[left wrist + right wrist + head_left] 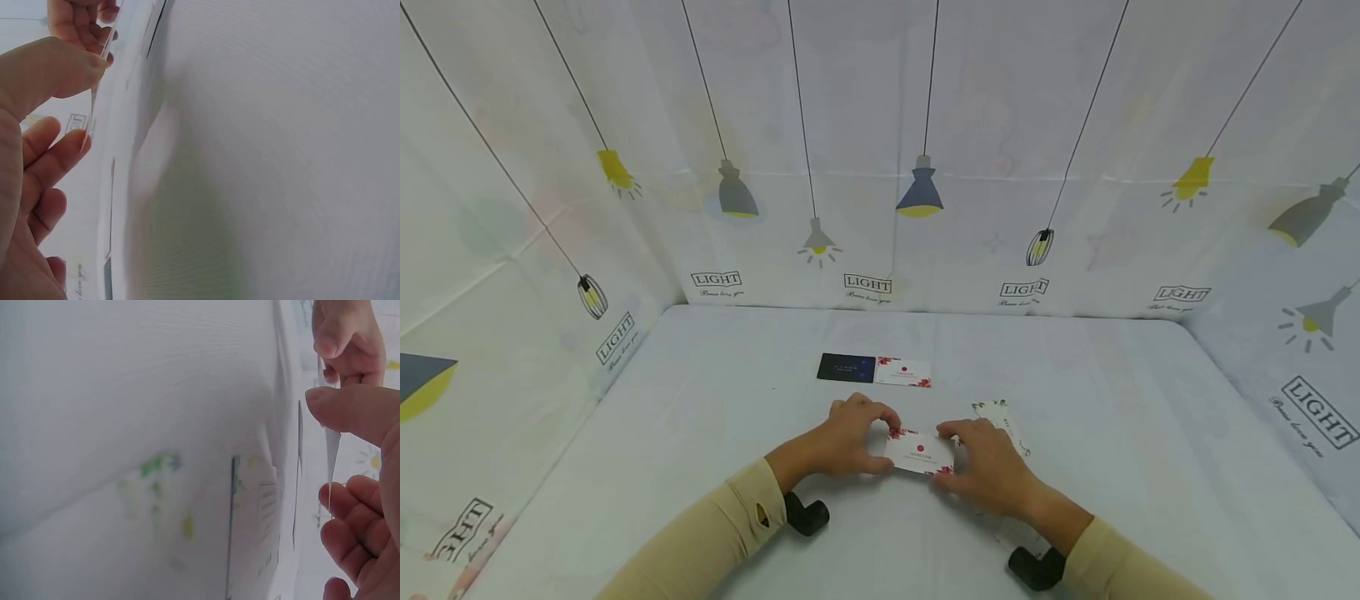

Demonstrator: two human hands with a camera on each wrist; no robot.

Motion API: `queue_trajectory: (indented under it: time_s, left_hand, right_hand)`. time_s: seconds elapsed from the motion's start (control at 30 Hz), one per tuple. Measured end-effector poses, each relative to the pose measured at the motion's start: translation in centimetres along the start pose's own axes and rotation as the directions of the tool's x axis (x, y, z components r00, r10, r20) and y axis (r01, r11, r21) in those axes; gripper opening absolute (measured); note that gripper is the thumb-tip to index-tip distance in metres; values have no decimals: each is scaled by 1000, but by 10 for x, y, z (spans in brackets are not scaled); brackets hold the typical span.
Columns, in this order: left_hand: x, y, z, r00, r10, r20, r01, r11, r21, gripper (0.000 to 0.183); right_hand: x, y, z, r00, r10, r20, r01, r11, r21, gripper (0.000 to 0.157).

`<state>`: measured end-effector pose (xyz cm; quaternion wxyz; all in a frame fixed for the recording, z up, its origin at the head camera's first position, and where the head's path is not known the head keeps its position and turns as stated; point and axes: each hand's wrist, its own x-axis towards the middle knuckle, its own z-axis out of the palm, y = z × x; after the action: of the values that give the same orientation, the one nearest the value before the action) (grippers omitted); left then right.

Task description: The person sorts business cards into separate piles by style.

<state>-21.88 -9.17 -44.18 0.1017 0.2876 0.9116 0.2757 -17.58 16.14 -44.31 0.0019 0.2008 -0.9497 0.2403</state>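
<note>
Between my two hands is a white card with red flowers in its corners, held by its short edges. My left hand pinches the left edge between thumb and fingers. At the right edge, my right hand grips it the same way. Both wrist views show the card nearly edge-on, raised off the white tabletop. Farther back, a black card and another white card with red flowers lie side by side.
A white card with green leaves lies beyond my right hand, partly covered by it. Another leaf-printed card shows blurred and close in the right wrist view. A white cloth wall printed with lamps stands behind the table.
</note>
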Motion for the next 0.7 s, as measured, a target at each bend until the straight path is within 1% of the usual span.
queue_trajectory:
  time_s: [0.13,0.23,0.37,0.5,0.6,0.7]
  left_hand:
    - [0,0,0,1000,9,-9,-9,1000,-7,40]
    - [1,-1,0,1000,9,-19,-9,1000,0,41]
    - [4,-3,-3,999,5,-50,-4,1000,29,43]
    - [11,-8,-8,996,9,-85,-4,998,59,45]
    - [17,-11,-12,995,-4,-99,11,998,69,46]
    - [23,-14,-15,994,-24,-108,30,998,60,46]
  right_hand:
    - [3,-1,-2,1000,20,16,-22,998,67,66]
    - [6,-1,-2,1000,13,16,-14,996,84,67]
    - [13,0,-3,1000,-7,-8,8,998,62,66]
    - [25,0,-7,999,-29,-38,30,999,20,64]
    - [33,1,-10,998,-36,-46,36,999,5,64]
    - [41,3,-11,999,-19,-42,19,1000,-3,64]
